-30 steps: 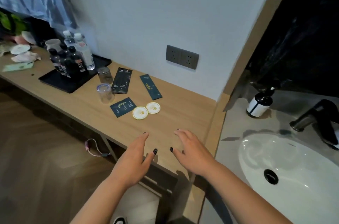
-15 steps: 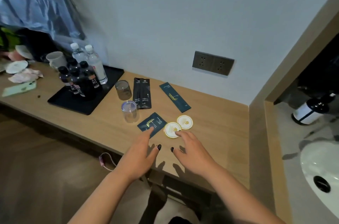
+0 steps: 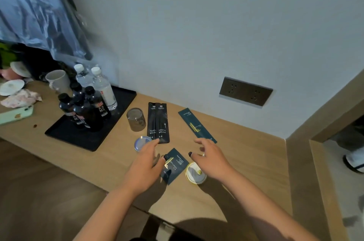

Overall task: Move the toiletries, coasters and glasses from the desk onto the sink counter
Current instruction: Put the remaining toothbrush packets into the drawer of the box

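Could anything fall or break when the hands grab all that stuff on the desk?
Maybe. The left hand reaches past a clear glass with its fingertips beside the toothbrush packets, so it could knock that glass over. A second glass stands right next to those packets and might get bumped too. The right hand hovers over the round coasters; they lie flat and look thin, so they may be hard to pinch up and could slip.

Two bare forearms with no sleeves, watch or jewellery. The left hand [image 3: 144,169] and right hand [image 3: 211,159] both have dark, near-black polish on the visible thumbnails.
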`<state>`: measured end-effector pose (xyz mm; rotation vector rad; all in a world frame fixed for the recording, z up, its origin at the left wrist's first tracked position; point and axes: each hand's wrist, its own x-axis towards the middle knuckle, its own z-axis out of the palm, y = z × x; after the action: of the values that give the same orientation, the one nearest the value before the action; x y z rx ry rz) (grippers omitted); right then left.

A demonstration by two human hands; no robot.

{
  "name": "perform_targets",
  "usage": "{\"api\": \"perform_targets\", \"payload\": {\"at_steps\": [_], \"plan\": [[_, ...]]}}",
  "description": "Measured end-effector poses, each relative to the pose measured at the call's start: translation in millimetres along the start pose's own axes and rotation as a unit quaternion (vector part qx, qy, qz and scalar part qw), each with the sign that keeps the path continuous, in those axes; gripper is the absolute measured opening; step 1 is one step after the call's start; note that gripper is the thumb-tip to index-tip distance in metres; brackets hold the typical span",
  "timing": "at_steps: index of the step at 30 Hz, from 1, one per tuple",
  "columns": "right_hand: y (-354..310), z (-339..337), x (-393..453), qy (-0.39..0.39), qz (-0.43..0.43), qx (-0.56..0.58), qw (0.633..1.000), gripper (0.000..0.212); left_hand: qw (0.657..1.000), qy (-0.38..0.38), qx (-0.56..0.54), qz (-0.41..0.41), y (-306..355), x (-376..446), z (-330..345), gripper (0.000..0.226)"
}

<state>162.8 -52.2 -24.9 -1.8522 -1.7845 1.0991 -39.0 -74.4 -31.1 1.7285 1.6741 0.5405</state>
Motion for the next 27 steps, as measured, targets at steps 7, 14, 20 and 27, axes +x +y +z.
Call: {"api": "perform_targets", "payload": {"at_steps": [7,14,20,27], "plan": [[-25,17,64,0.01,0.042,0.028,0.999,0.05,1.0,-0.023,-0.015,0.007,-31,63,-29,0.059],[-53,69,133,0.034,0.135,0.098,0.985,0.043,0.996,-0.091,-0.011,0.017,-77,132,-73,0.057],[-59,112,191,0.065,0.21,0.112,0.969,0.016,0.992,-0.122,-0.037,0.017,-107,172,-92,0.032],[-49,142,221,0.13,0.27,-0.001,0.954,0.035,0.977,-0.19,-0.096,0.026,-126,197,-94,0.038]]}}
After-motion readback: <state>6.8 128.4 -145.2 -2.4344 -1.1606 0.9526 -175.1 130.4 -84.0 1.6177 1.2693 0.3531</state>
